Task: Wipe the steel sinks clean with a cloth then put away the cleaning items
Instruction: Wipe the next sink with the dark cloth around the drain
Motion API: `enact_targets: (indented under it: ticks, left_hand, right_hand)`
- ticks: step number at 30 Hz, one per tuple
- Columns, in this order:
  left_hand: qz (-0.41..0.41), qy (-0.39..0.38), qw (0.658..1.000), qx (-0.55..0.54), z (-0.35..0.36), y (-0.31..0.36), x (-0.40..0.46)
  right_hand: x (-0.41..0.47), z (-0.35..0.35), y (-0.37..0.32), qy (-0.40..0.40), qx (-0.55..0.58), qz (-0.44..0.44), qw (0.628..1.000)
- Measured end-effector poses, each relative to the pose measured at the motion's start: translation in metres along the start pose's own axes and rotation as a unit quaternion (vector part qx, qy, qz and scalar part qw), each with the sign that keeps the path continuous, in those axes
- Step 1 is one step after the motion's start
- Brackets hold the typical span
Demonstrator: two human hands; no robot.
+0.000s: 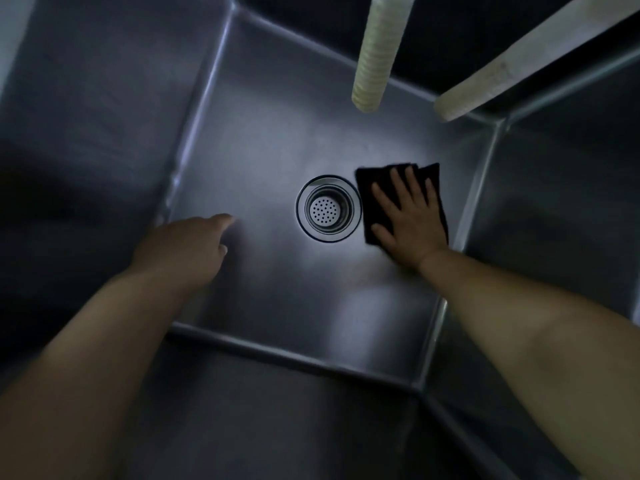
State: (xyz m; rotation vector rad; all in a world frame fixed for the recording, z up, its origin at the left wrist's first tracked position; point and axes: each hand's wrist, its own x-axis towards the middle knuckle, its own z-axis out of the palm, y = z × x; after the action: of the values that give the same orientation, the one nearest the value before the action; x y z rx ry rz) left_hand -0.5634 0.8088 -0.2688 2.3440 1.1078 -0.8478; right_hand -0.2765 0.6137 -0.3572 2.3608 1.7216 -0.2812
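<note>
Most of cloth (pixel 367 188) hidden under right hand (pixel 407 220), hose (pixel 377 53) top cropped

Head view looks steeply down, close, into the steel sink (pixel 263 292).

Dim, bluish overall. Soft glare on sink floor (pixel 277 140) around drain (pixel 328 208), left of right grip (pixel 408 216). Walls and corners fall dark. Left grip (pixel 187 247) motion-blurred. Wide-angle bending at edges.
</note>
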Motion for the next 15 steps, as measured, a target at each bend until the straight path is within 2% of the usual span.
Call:
enact_targets:
  ticks: [7, 12, 15]
  left_hand:
    - [0.018, -0.015, 1.0, -0.001, 0.004, 0.006, -0.001]
    - [0.03, 0.012, 0.999, -0.003, -0.001, 0.011, 0.0]
    - [0.023, 0.019, 1.0, 0.004, -0.005, 0.013, -0.001]
  right_hand:
    - [0.074, -0.015, 0.05, 0.021, 0.009, 0.155, 0.988]
    - [0.107, -0.014, 0.034, 0.02, 0.085, 0.275, 0.958]
    - [0.124, -0.018, -0.002, 0.051, 0.103, 0.249, 0.962]
